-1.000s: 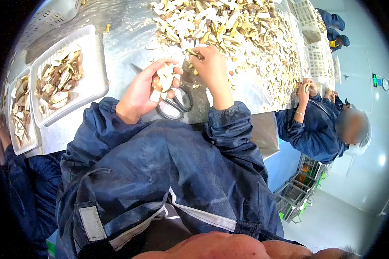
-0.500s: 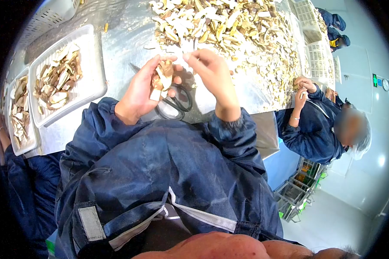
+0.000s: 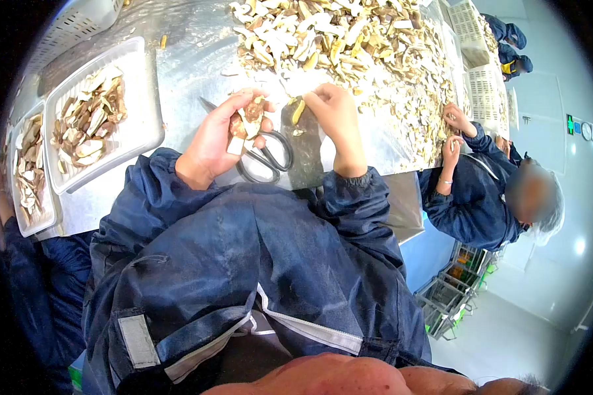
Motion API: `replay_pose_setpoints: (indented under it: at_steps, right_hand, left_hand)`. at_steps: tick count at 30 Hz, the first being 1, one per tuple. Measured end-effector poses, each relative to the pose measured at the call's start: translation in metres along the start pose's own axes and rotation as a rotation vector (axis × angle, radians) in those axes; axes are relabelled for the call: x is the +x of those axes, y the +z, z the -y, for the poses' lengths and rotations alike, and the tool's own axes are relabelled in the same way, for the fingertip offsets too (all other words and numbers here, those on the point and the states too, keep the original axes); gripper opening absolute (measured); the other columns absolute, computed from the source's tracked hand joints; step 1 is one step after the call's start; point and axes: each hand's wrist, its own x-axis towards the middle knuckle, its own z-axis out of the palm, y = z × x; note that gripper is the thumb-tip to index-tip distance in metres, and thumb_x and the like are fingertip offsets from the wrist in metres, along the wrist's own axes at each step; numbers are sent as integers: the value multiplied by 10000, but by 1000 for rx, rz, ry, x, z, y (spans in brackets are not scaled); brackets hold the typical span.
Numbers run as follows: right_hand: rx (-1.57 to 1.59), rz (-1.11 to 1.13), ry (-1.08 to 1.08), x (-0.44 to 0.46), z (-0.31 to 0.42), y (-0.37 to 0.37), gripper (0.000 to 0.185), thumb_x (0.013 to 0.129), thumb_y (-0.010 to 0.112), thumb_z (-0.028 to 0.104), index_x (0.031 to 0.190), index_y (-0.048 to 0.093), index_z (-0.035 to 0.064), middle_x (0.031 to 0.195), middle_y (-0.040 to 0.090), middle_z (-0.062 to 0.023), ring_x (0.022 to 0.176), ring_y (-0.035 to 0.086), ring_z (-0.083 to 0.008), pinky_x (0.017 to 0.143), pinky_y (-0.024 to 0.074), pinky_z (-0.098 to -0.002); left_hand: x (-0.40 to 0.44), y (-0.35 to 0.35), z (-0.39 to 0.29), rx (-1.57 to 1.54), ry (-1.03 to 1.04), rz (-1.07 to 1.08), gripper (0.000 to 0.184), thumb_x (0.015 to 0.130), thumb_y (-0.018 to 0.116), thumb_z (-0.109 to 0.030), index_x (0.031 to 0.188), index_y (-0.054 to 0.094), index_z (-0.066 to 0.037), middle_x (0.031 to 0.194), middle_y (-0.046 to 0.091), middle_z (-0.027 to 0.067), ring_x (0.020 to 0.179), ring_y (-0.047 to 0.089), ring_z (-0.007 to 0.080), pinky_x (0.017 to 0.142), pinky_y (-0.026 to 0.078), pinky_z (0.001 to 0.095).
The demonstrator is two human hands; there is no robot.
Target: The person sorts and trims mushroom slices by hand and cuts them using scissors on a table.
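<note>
Several mushroom slices (image 3: 249, 120) rest in my left hand (image 3: 211, 135), whose fingers curl around them. To its right, my right hand (image 3: 336, 118) has its fingers closed together beside a yellowish slice (image 3: 298, 112); whether the fingertips grip that slice is hard to tell. Black-handled scissors (image 3: 270, 159) lie on the metal table under and beside my left hand, blades partly hidden by it. Just beyond both hands spreads a large heap of sliced mushrooms (image 3: 349, 39).
Two white trays of slices, a larger one (image 3: 153, 99) and a smaller one (image 3: 51, 214), stand at the left. White perforated baskets (image 3: 484, 85) line the far right edge. A co-worker (image 3: 474, 197) in dark blue reaches over the heap; another person's sleeve (image 3: 29, 283) is at lower left.
My right hand drew back from the heap's near edge and shifted right, and a yellowish slice now shows by its fingertips. The co-worker's hands at the right moved apart.
</note>
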Motion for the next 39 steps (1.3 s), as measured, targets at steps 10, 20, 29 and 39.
replay_pose_setpoints:
  at_steps: [10,20,29,39]
  right_hand:
    - [595,182,-54,-33,32,-11,255,911,704,214,866,704,-38,691,644,-48,662,553,-79,596,443,-267]
    - [-247,-149,-237,19,22,25,239,827,719,260,844,747,23,751,691,-143,692,663,-315,648,510,-388]
    - [282,7,-103,4,30,3,207,839,740,205,854,728,-2,719,669,-72,640,607,-153,586,468,-297]
    - [-316,-177,-217,33,24,25,258,886,681,292,950,751,52,870,712,-158,814,681,-327,722,518,-398]
  left_hand:
    - [3,1,1,-32,55,-10,422,1069,418,-365,1334,546,-62,1153,660,111,956,668,231,731,591,361]
    - [5,-10,-2,-64,73,107,512,1062,394,-470,1321,542,-54,1154,654,131,947,677,254,787,610,408]
    - [3,-3,-2,-107,68,77,544,1063,383,-484,1325,537,-32,1160,656,146,968,682,288,840,593,460]
    - [3,-7,-2,-95,79,111,520,1068,381,-463,1319,536,-35,1166,646,154,987,674,308,882,579,464]
